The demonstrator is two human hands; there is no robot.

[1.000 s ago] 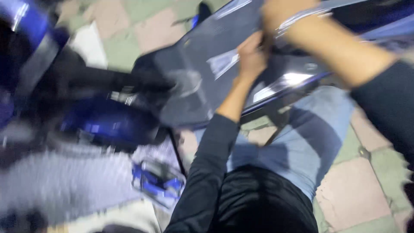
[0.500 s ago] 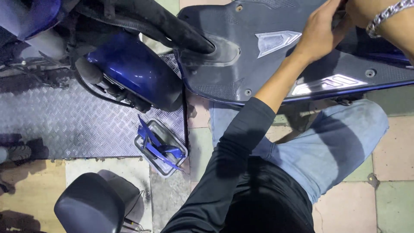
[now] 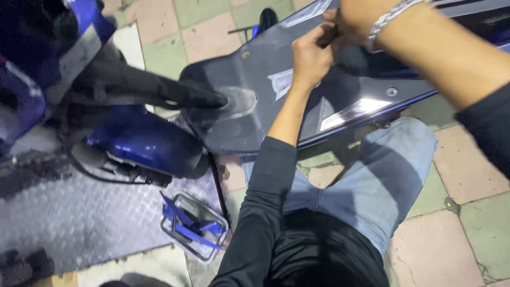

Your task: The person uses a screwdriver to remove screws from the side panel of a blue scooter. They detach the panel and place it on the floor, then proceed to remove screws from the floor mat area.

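Observation:
A dark scooter body panel [image 3: 255, 101] with a blue edge lies tilted across my knees. My left hand [image 3: 311, 56], on a black-sleeved arm, curls its fingers on the panel's upper part. Just above and to the right is my right hand [image 3: 353, 16], with a metal bracelet on the wrist. Its fingertips meet those of the left hand, and the frame's top edge partly cuts it off. Whatever sits between the fingers is hidden.
A blue scooter body [image 3: 138, 141] with a black part [image 3: 143, 87] reaching onto the panel stands at the left, on a ribbed metal plate [image 3: 79, 218]. A small tray with blue pieces [image 3: 194, 226] lies by my left knee. Pink and green floor tiles [image 3: 467, 175] are at the right.
The view has swung and moved closer; a black seat at the lower left is out of sight. Both hands stay together at the panel's upper part.

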